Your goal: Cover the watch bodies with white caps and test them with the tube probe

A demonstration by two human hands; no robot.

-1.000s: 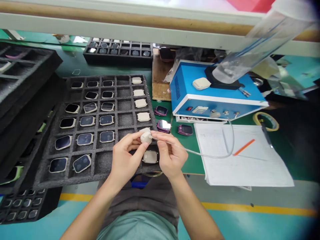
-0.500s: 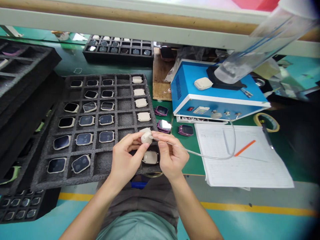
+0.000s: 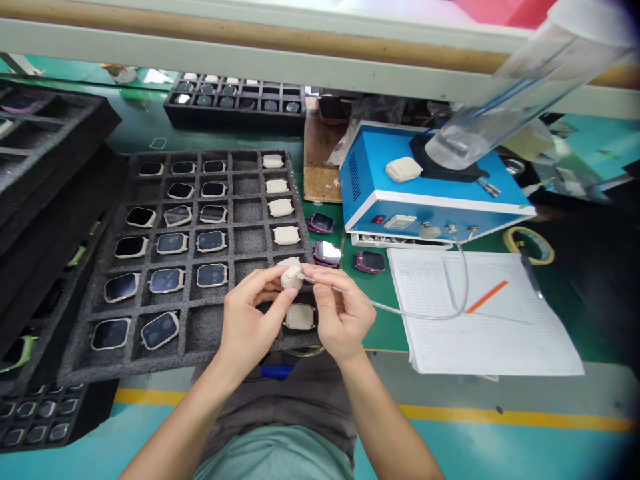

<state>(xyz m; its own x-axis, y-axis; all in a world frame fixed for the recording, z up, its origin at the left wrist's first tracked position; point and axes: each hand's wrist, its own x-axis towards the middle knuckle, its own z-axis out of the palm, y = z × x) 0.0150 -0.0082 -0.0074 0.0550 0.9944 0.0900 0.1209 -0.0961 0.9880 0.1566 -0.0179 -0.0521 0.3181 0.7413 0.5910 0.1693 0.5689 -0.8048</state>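
Note:
Between the fingers of my left hand [image 3: 255, 310] is a cream smartwatch case [image 3: 291, 277], held on edge above the right side of the foam tray [image 3: 205, 323]. My right hand [image 3: 345, 313] pinches a thin clear tube [image 3: 400, 309], its tip against the side of the case; whether it enters a hole I cannot tell. The tube curves back to the front of a blue machine [image 3: 435, 200]. Below my hands a cream watch [image 3: 300, 317] lies face down in a tray pocket. Several dark-screened watches [image 3: 171, 243] fill pockets on the left.
Purple watches [image 3: 371, 261] lie between tray and machine. Another cream case [image 3: 403, 169] rests on the machine beside a clear cylinder [image 3: 460, 137]. Papers [image 3: 480, 333] with an orange strip [image 3: 487, 297] and a tape roll [image 3: 529, 245] lie right. Stacked black trays [image 3: 50, 167] rise left; a shelf edge [image 3: 250, 50] crosses above.
The view has shifted very slightly. Both hands keep the same hold on the watch case and the tube, with the tip still at the case's side.

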